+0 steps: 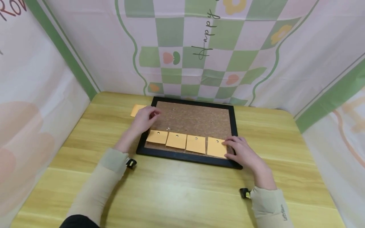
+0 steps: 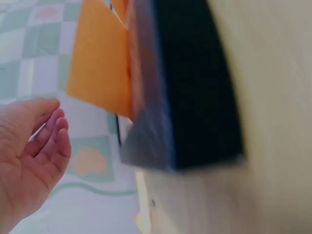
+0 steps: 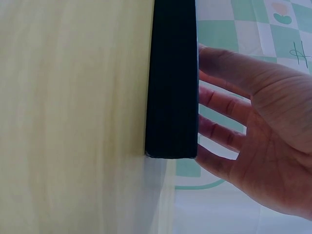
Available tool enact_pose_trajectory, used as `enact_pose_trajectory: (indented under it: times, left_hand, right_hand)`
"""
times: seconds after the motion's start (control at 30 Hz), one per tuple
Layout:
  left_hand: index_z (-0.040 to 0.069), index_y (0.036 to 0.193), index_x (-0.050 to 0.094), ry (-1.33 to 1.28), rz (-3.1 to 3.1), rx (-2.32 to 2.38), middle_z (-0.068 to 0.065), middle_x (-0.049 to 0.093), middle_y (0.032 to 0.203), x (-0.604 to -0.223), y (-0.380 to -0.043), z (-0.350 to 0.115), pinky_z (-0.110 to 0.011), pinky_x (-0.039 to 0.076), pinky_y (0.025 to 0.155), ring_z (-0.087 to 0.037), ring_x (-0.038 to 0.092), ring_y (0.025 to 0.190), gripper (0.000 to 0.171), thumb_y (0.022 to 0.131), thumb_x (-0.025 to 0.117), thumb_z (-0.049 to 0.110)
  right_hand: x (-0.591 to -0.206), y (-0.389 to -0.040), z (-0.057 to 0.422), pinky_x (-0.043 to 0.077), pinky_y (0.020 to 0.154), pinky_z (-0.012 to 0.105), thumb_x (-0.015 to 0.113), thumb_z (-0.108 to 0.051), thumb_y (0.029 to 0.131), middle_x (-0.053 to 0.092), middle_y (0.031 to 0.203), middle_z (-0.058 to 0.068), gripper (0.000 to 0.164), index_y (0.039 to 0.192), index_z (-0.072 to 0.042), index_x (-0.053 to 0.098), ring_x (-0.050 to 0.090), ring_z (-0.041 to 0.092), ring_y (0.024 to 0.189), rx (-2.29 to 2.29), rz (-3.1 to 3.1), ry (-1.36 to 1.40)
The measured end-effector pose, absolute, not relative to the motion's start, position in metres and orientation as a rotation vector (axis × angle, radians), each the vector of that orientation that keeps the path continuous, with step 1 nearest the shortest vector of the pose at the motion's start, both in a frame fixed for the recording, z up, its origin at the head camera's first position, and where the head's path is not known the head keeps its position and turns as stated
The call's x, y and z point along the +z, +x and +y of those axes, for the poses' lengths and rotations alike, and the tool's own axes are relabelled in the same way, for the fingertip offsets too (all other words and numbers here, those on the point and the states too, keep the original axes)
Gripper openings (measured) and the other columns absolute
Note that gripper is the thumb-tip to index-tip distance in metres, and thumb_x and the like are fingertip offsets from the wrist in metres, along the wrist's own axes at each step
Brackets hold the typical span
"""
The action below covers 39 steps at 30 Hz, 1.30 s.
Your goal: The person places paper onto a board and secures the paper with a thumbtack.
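Observation:
A cork board (image 1: 196,117) in a black frame (image 1: 182,155) lies on the table. Along its near side runs a row of several orange paper notes (image 1: 195,144), each with a small round pin near its top edge. My left hand (image 1: 143,118) hovers over the board's left side with fingers loosely bent; in the left wrist view no thing shows in it, and the leftmost note (image 2: 100,58) lifts at its lower edge. My right hand (image 1: 242,151) reaches over the frame's right side, fingertips and thumb at the right edge of the rightmost note (image 1: 216,148).
Another orange note or stack of notes (image 1: 137,110) lies on the wooden table (image 1: 176,193) at the board's far left corner. A small whitish bit (image 1: 168,128) sits on the cork above the row. Printed cloth (image 1: 196,34) hangs behind the table and at both sides.

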<state>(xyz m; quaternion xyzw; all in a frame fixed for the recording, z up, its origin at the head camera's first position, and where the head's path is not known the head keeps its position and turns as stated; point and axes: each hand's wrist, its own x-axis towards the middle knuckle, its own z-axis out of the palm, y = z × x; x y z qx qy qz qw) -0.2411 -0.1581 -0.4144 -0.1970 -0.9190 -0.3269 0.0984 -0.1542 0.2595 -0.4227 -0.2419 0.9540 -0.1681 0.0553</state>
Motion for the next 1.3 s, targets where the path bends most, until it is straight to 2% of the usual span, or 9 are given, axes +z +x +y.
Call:
enact_pose_trajectory:
  times: [0.13,0.3,0.47,0.7,0.93,1.1,1.3]
  left_hand:
    - [0.002,0.109,0.072,-0.507,-2.689,-0.912,-0.015,0.070,0.104,-0.421,-0.243,-0.173,-0.040,0.056,0.076,-0.027,0.066,0.089,0.016,0.095,0.067,0.011]
    - [0.002,0.116,0.068,-0.373,-2.704,-0.862,-0.019,0.066,0.118,-0.426,-0.247,-0.191,-0.044,0.056,0.084,-0.032,0.065,0.099,0.023,0.097,0.065,0.014]
    - [0.000,0.124,0.063,-0.239,-2.699,-0.860,-0.022,0.062,0.123,-0.431,-0.252,-0.207,-0.047,0.055,0.086,-0.036,0.063,0.104,0.029,0.097,0.065,0.012]
    - [-0.002,0.131,0.056,-0.142,-2.724,-0.794,-0.024,0.060,0.124,-0.440,-0.259,-0.222,-0.051,0.053,0.091,-0.040,0.059,0.112,0.037,0.096,0.065,0.009]
    - [-0.006,0.136,0.049,0.014,-2.817,-0.840,-0.028,0.055,0.131,-0.443,-0.263,-0.231,-0.054,0.048,0.102,-0.043,0.055,0.119,0.045,0.096,0.063,0.008]
    - [-0.010,0.137,0.047,0.110,-2.890,-0.849,-0.030,0.056,0.130,-0.442,-0.265,-0.234,-0.055,0.047,0.103,-0.045,0.056,0.118,0.048,0.096,0.063,0.009]
    - [-0.011,0.133,0.050,0.157,-2.946,-0.865,-0.030,0.062,0.125,-0.443,-0.268,-0.237,-0.052,0.049,0.102,-0.044,0.060,0.115,0.043,0.097,0.060,0.008]
  right_hand:
    - [-0.422,-0.154,0.259,0.040,0.105,0.061,0.077,-0.016,0.087,0.056,0.135,0.025,0.043,0.126,0.000,0.065,0.044,0.046,0.125,-0.507,2.897,-0.739]
    - [-0.423,-0.155,0.259,0.040,0.105,0.061,0.077,-0.016,0.087,0.056,0.135,0.025,0.044,0.126,0.000,0.065,0.045,0.046,0.125,-0.503,2.902,-0.744]
    - [-0.423,-0.155,0.260,0.040,0.106,0.061,0.077,-0.016,0.087,0.056,0.135,0.024,0.044,0.125,0.000,0.065,0.045,0.046,0.126,-0.504,2.906,-0.744]
    - [-0.424,-0.155,0.260,0.040,0.105,0.062,0.077,-0.016,0.087,0.056,0.135,0.024,0.043,0.125,0.000,0.065,0.045,0.047,0.125,-0.506,2.902,-0.743]
    - [-0.423,-0.154,0.261,0.040,0.105,0.061,0.077,-0.016,0.087,0.056,0.135,0.024,0.043,0.125,0.000,0.065,0.044,0.046,0.126,-0.509,2.899,-0.738]
    - [-0.423,-0.154,0.261,0.040,0.105,0.062,0.077,-0.015,0.087,0.057,0.134,0.024,0.042,0.124,-0.001,0.066,0.045,0.046,0.125,-0.513,2.901,-0.742]
    - [-0.424,-0.155,0.261,0.040,0.105,0.061,0.077,-0.016,0.087,0.056,0.135,0.024,0.043,0.125,-0.001,0.065,0.045,0.046,0.125,-0.505,2.899,-0.740]
